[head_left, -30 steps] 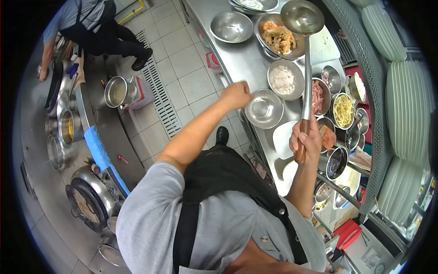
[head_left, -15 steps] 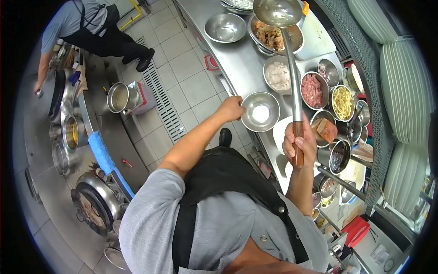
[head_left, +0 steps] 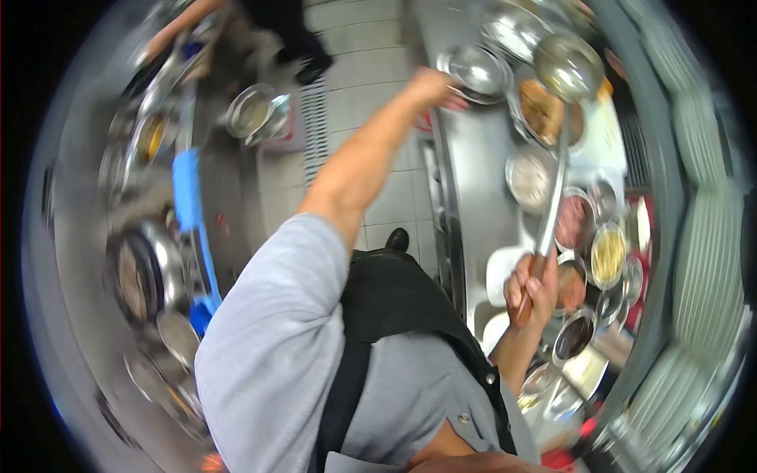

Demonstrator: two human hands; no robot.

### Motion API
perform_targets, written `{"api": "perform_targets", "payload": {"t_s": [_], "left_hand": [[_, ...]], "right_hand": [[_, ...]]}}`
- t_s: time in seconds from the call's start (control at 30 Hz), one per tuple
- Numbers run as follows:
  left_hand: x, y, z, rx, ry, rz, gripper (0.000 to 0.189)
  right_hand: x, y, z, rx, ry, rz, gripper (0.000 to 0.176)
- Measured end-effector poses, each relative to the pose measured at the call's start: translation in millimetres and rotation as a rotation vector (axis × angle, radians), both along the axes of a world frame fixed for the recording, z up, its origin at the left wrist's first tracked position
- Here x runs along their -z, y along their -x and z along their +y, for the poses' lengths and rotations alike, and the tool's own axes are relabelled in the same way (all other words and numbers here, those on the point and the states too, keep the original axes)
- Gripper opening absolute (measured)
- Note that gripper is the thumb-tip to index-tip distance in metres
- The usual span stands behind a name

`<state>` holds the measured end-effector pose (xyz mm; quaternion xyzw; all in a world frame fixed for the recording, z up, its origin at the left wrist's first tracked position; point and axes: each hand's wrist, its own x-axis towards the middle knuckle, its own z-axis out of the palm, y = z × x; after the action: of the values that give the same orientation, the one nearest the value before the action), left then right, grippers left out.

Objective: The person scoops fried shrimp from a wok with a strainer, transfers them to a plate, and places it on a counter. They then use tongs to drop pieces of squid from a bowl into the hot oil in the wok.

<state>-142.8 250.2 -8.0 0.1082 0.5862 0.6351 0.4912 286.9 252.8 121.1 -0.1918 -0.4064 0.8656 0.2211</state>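
Note:
My right hand [head_left: 533, 288] is closed around the wooden handle of a long steel ladle [head_left: 551, 209]. The ladle's round bowl is raised over the far part of the counter, above a steel pot of brown food [head_left: 541, 114]. My left arm reaches far forward. At the near rim of a steel bowl [head_left: 479, 71], my left hand [head_left: 436, 88] grips the edge, its fingers blurred by motion. A second rim shows around this bowl, which looks stacked in another one.
Along the steel counter [head_left: 473, 173] stand containers of pale food [head_left: 530, 180], pink meat [head_left: 574, 222] and yellow strips [head_left: 608, 256]. Stacked plates [head_left: 698, 236] line the right side. To the left are a stove side with a wok [head_left: 142, 272] and a co-worker's legs [head_left: 288, 35].
My left hand has carried the steel bowl forward to the other bowl on the counter. The ladle has stayed in my right hand. The view has turned and moved left.

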Motion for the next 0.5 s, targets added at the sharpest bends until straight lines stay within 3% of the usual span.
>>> {"api": "perform_targets", "payload": {"t_s": [0.03,0.07,0.1,0.2,0.3,0.5], "left_hand": [[-40.1,-24.0,-25.0,0.023,0.088,0.047,0.032],[-39.3,-33.4,-51.0,0.136,0.093,0.227,0.032],[-7.5,-40.8,-70.1,0.107,-0.205,0.132,0.033],[23.0,-89.6,-167.6,0.146,-0.136,0.187,0.029],[74.3,-127.0,-307.8,-0.040,0.186,0.144,0.037],[68.7,-211.0,-520.7,-0.660,0.413,0.005,0.038]], "right_hand": [[6.9,2.1,-1.3,-0.041,-0.049,-0.010,0.091],[7.9,8.3,-6.0,-0.082,-0.095,-0.039,0.093],[7.4,13.8,-11.9,-0.139,-0.088,-0.039,0.093],[7.8,36.1,-18.2,-0.368,-0.026,-0.035,0.093],[3.9,89.0,-51.1,-0.590,-0.012,-0.123,0.093],[12.1,212.4,-163.9,-1.178,-0.067,-0.167,0.100]]}}
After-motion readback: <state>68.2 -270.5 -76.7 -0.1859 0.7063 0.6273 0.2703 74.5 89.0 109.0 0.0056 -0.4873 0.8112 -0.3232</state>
